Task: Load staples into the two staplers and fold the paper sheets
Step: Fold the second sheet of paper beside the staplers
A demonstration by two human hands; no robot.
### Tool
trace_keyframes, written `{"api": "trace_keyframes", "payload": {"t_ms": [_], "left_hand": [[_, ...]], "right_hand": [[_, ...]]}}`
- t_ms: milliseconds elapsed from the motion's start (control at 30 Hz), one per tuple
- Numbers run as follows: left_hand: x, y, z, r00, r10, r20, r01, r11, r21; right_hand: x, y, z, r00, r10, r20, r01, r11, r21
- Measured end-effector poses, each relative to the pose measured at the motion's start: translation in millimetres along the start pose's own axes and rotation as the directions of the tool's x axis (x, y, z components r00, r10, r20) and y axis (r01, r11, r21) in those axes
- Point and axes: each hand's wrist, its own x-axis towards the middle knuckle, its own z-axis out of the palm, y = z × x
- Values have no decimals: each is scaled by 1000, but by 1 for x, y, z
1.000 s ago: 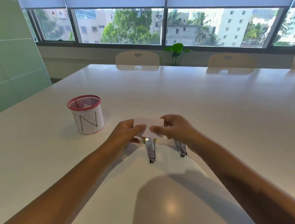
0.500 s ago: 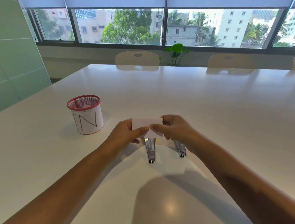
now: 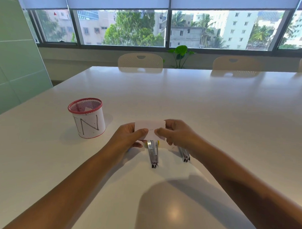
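Change: the thumbs have slid closer together on the small paper sheet (image 3: 150,129).
Hands: left hand (image 3: 128,137) and right hand (image 3: 176,132) both pinch it.
Where: above two staplers, one (image 3: 153,153) nearer and one (image 3: 184,153) half hidden.
Meaning: the fold is likely being pressed.

At frame centre, two staplers lie side by side on the counter (image 3: 216,117), one stapler (image 3: 153,153) left of the other stapler (image 3: 184,153). A paper sheet (image 3: 150,128) sits just above them, and a mesh cup (image 3: 87,117) stands to the left.
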Motion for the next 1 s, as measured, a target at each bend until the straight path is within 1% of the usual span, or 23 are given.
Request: {"api": "trace_keyframes", "payload": {"t_ms": [133, 267, 433, 600, 733, 833, 900, 933, 967, 1000], "left_hand": [[1, 0, 0, 1000, 14, 8, -14, 999, 31], [1, -3, 1, 1000, 20, -21, -18, 998, 68], [1, -2, 0, 1000, 3, -18, -2, 999, 37], [2, -5, -1, 999, 17, -28, -15, 998, 67], [3, -4, 0, 1000, 21, -9, -20, 995, 99], [3, 0, -1, 998, -1, -64, 8, 993, 120], [5, 4, -4, 992, 44, -119, -22, 984, 179], [6, 7, -8, 982, 98, -163, -55, 967, 250], [7, 10, -13, 960, 178, -216, -96, 933, 346], [8, 13, -21, 918, 284, -275, -136, 880, 455]], "right_hand": [[0, 1, 1, 1000, -21, 0, 21, 1000, -3], [0, 1, 2, 999, -42, 28, 43, 999, -30], [-4, -3, -1, 998, -17, 53, 18, 1000, -14], [-2, -2, 1, 998, 23, 55, -22, 1000, -12], [-1, 0, 2, 998, 20, 52, -22, 999, 31], [0, 1, 2, 1000, 14, 17, -16, 995, 95], [2, 3, 3, 1000, 18, -17, -15, 986, 163], [4, 4, 4, 999, 18, -40, -11, 983, 185], [5, 5, 4, 998, 17, -64, -4, 981, 192], [6, 6, 4, 996, 15, -88, 2, 982, 191]]}}
